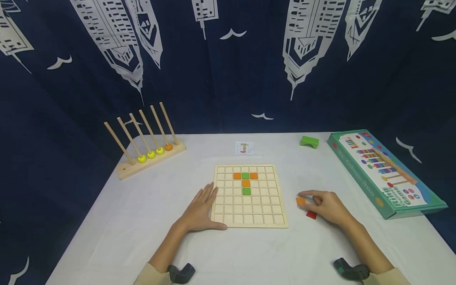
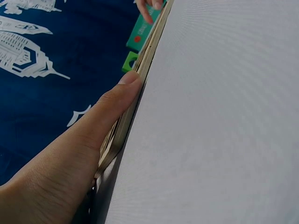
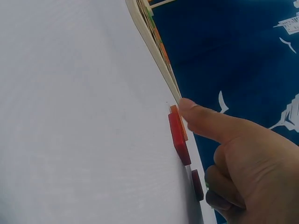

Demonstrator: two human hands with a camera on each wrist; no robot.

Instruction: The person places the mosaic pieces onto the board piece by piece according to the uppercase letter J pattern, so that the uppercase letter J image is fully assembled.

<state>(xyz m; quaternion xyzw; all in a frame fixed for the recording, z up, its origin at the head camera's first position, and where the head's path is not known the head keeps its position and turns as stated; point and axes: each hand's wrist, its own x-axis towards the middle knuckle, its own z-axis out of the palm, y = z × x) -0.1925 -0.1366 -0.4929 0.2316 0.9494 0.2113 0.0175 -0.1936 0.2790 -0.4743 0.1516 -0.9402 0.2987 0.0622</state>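
Observation:
A square wooden grid board (image 1: 249,219) lies mid-table, with orange and green tiles set in a T shape in its upper cells. My left hand (image 1: 201,209) rests at the board's left side, fingers extended along that edge and thumb at the near corner. To the right of the board, my right hand (image 1: 325,206) pinches an orange tile (image 1: 301,201) between thumb and index finger, low over the table. A red piece (image 1: 311,215) lies just below that thumb. In the right wrist view, a second, darker red piece (image 3: 197,185) sits beside the curled fingers.
Behind the board lies a small pattern card (image 1: 244,148). A wooden peg stand (image 1: 153,160) with yellow and orange beads is at the back left. On the right are a green arch block (image 1: 309,141) and a large green game box (image 1: 386,172).

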